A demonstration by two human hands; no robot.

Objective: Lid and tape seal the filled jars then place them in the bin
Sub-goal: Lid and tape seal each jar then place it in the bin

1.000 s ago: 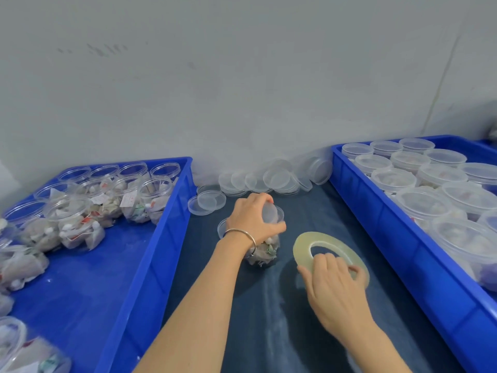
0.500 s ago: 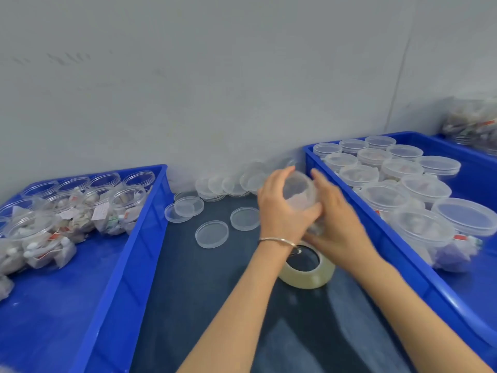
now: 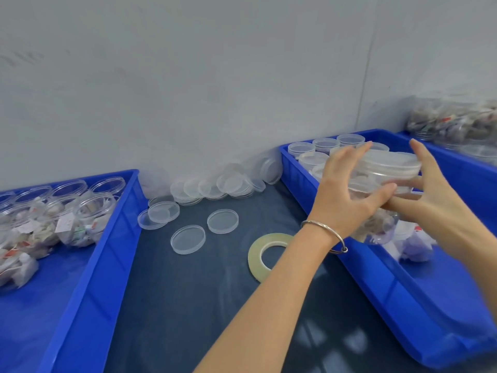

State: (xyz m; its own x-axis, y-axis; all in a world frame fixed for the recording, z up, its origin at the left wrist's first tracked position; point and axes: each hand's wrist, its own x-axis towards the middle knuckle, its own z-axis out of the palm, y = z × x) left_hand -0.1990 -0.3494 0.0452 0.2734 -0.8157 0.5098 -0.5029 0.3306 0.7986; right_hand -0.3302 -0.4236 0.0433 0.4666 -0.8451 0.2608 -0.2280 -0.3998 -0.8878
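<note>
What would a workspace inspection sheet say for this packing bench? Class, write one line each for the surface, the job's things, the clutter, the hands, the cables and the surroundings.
Surface: dark blue bench top, faint whitish smears.
Job's things: lidded clear jar held over the right blue bin, which holds more lidded jars; tape roll flat on the bench; left blue bin with open filled jars.
Clutter: loose clear lids on the bench, more piled at the wall.
Hands: left hand and right hand touch the jar from either side, fingers mostly straight; bracelet on the left wrist.
Cables: nothing seen.
Surroundings: plain grey wall; blurred filled jars far right.
</note>
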